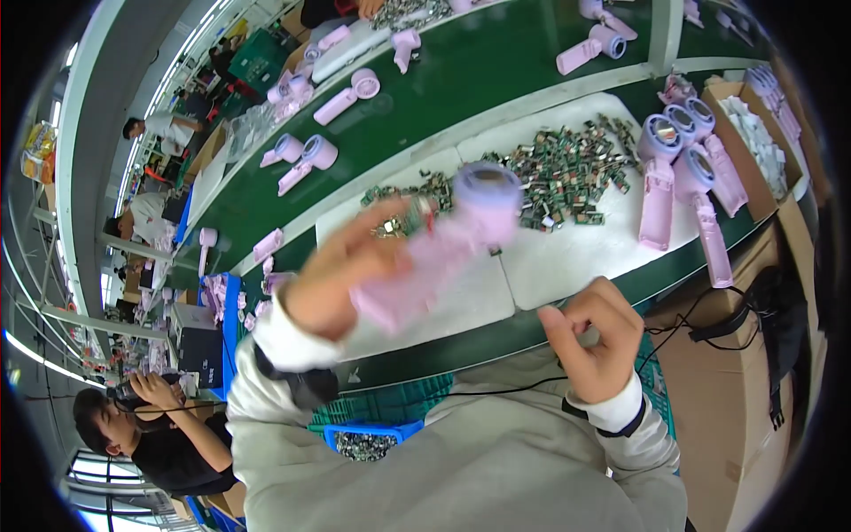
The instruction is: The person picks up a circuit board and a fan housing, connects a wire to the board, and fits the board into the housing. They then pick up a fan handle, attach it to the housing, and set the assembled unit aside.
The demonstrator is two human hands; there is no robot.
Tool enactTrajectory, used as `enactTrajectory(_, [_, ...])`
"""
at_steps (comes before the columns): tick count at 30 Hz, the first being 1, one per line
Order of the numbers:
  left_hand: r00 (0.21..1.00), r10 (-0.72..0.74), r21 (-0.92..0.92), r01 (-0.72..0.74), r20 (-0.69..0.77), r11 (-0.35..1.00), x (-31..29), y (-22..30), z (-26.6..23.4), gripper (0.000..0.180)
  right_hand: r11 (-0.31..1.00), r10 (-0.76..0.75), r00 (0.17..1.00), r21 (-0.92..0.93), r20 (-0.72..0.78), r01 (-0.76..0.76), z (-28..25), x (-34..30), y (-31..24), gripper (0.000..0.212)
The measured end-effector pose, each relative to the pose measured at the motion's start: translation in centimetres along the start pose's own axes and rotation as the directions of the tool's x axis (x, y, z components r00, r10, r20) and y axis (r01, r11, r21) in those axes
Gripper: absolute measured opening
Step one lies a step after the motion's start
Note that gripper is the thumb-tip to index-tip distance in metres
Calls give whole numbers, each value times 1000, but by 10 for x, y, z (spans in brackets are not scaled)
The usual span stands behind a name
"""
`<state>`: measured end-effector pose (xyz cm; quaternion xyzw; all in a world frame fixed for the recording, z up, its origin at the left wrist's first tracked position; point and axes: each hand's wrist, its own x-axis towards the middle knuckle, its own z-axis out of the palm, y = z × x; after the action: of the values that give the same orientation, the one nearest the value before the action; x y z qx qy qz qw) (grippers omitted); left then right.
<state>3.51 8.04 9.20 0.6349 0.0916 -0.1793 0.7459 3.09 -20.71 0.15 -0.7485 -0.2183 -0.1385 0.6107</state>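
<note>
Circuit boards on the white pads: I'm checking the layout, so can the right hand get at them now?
Probably yes: the right hand is curled with nothing visible in it, and only bare white pad shows between it and the boards.

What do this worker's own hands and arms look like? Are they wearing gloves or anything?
No gloves show: the left hand, blurred, and the right hand both look bare. Both arms have pale grey sleeves with white cuffs. A bulky dark band sits near the left wrist; a narrower black strap circles the right cuff.
</note>
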Motion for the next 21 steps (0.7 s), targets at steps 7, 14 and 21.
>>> enactTrajectory(7, [996, 51, 373, -21, -70, 928, 208, 82, -70, 59, 976, -116, 993, -186, 4, 115, 29, 2, 40, 24])
enactTrajectory(14, [817, 539, 938, 8, -207, 347, 331, 67, -87, 64, 912, -236, 972, -344, 6, 223, 30, 5, 47, 25])
enactTrajectory(21, [739, 569, 929, -340, 362, -149, 391, 88, 37, 58, 838, -232, 973, -505, 16, 208, 35, 6, 42, 25])
